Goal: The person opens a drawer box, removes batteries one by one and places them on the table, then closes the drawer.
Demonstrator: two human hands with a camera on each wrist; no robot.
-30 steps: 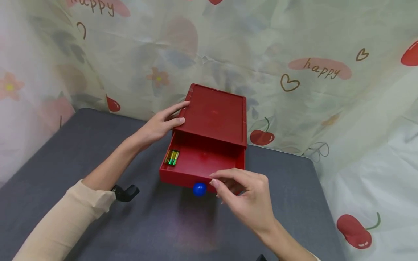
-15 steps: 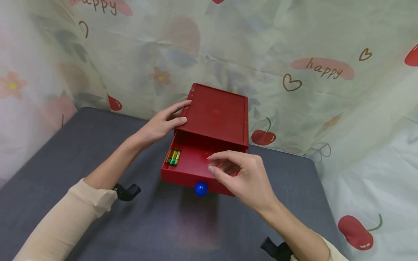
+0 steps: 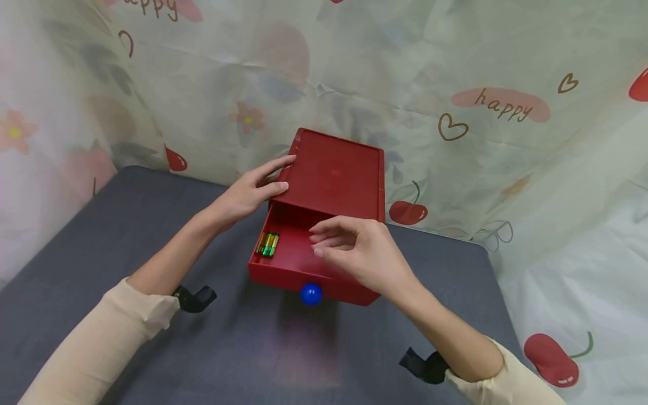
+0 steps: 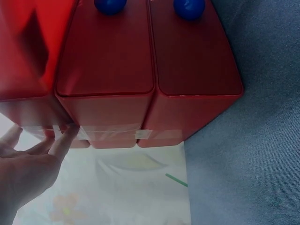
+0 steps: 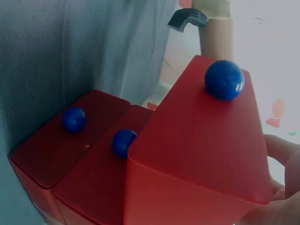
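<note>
A red drawer cabinet (image 3: 334, 174) stands on the table, its top drawer (image 3: 280, 275) pulled out. Green-and-gold batteries (image 3: 268, 244) lie side by side in the drawer's left part. A blue round knob (image 3: 311, 294) sits on the drawer front. My left hand (image 3: 248, 190) rests against the cabinet's upper left side, thumb and fingers spread. Over the right part of the drawer hovers my right hand (image 3: 361, 247), fingers loosely bent, with nothing seen between them. In the right wrist view the right hand (image 5: 281, 187) is partly cut off beside the drawer front (image 5: 197, 140).
Below the pulled-out drawer, two shut drawers (image 4: 108, 51) with blue knobs (image 4: 189, 7) show in the wrist views. The dark grey table (image 3: 217, 349) extends around the cabinet. A printed curtain (image 3: 344, 67) hangs close behind it.
My right hand has moved from the drawer's front edge up and inward, over the drawer. The left hand stays on the cabinet, and the batteries have not moved.
</note>
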